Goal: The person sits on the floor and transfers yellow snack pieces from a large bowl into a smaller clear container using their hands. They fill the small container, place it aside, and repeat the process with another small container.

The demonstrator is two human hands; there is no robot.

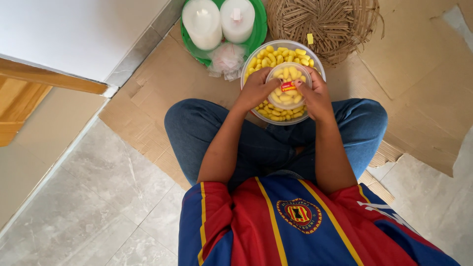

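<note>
A floor of flattened brown cardboard (162, 83) is being sat on; a small clear round tub of yellow pieces (289, 86) is being grasped by the left hand (257, 89) and right hand (315, 96) above a large clear bowl of yellow pieces (256, 61).

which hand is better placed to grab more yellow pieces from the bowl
Probably the left hand: its fingers lie at the tub's edge, right over loose pieces in the bowl. The right hand wraps the tub's side and steadies it.
</note>
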